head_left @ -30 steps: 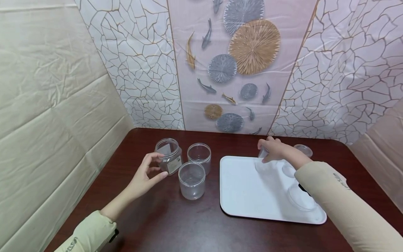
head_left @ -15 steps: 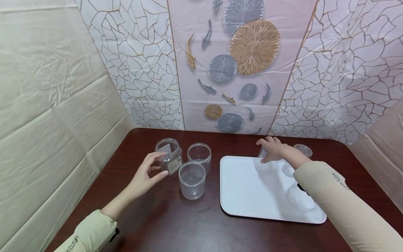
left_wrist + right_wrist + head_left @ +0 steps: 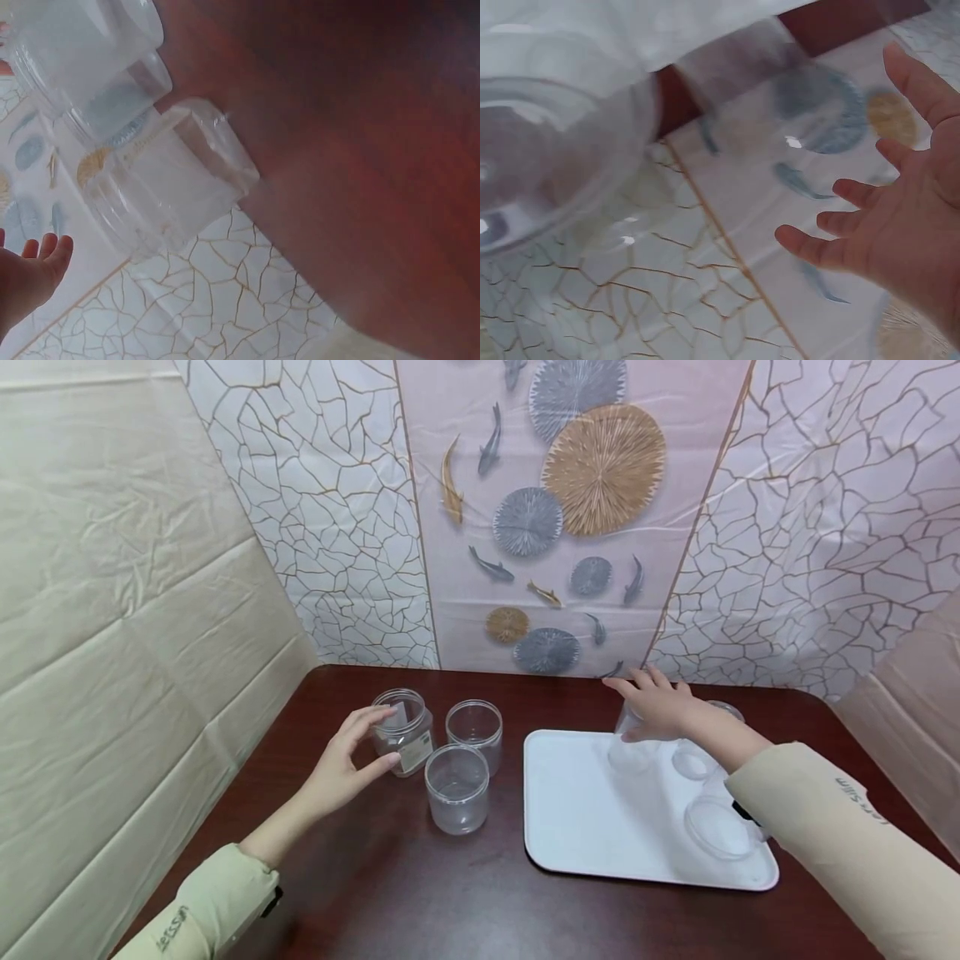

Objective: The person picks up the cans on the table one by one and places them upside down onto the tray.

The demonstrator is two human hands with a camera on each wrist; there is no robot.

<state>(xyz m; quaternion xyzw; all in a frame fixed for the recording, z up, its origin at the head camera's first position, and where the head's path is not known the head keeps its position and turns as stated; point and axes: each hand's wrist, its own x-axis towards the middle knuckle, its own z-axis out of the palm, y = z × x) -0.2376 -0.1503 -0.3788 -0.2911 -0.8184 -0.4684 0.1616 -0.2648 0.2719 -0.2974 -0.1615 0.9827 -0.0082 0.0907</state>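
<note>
Head view is showing the left hand (image 3: 341, 767) hovering loose and empty beside a labelled jar (image 3: 406, 750) standing on the tabletop (image 3: 420, 893). The right hand (image 3: 660, 706) is hanging splayed, holding nothing, by a clear container (image 3: 628, 722) at the far edge of the white tray (image 3: 581, 810).

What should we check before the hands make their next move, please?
1. Left hand not gripping the labelled jar: ok; the left wrist view shows a gap.
2. Right hand free, fingers spread: ok.
3. Labelled jar and two round jars upright: ok.
4. Tray resting flat on the table: ok.
5. Clear containers on the tray fully visible from the head view: not ok; the right hand and arm block parts.
6. Right hand touching a container: cannot tell.
</note>
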